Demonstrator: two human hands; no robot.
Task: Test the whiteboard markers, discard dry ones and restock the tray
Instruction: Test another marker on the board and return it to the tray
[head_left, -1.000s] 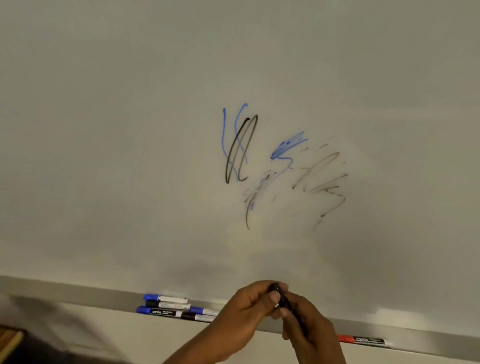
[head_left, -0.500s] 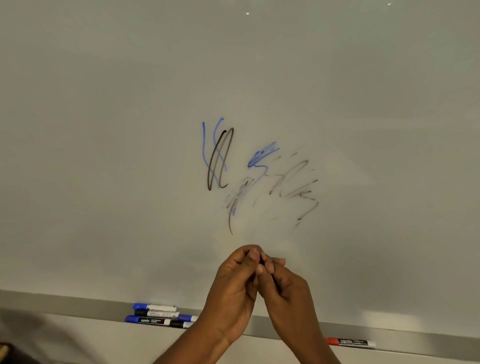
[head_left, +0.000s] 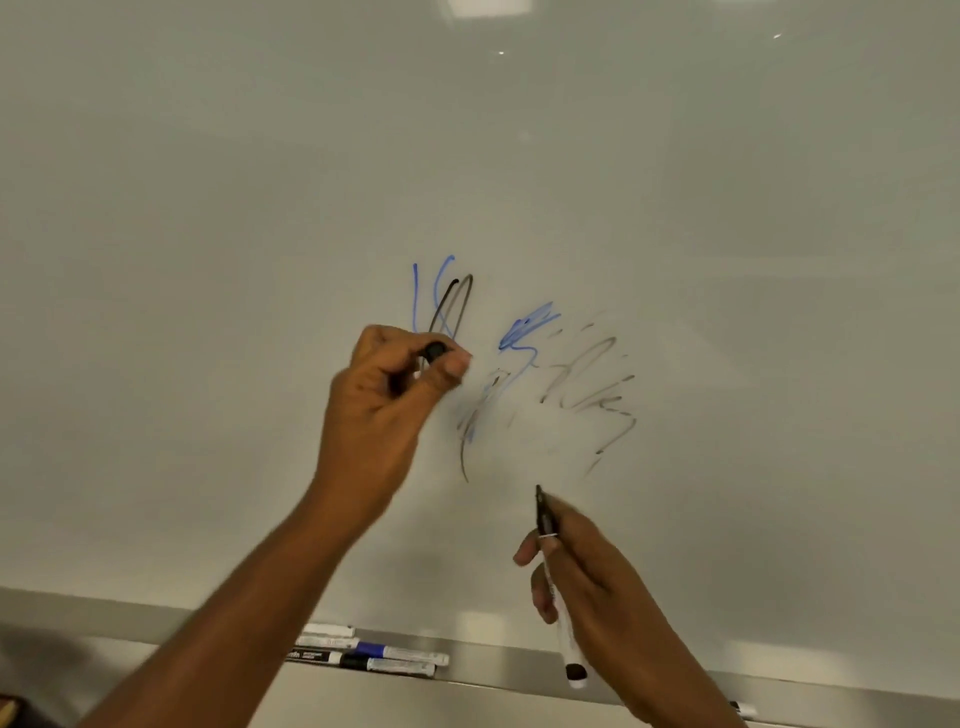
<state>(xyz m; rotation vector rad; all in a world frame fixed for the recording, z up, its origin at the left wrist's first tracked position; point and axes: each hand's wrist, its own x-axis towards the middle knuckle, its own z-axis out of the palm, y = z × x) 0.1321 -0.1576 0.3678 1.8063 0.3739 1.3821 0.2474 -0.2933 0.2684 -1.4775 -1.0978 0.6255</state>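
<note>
My left hand: raised before whiteboard scribbles, thumb and fingers pinching black cap. My right hand: lower, well apart, curled round uncapped marker, tip up. Spare markers: tray, beside left forearm.

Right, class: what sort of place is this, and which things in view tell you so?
Probably a classroom or meeting room: a wall whiteboard bearing blue and black scribbles, with a metal tray of markers along its lower edge.
</note>
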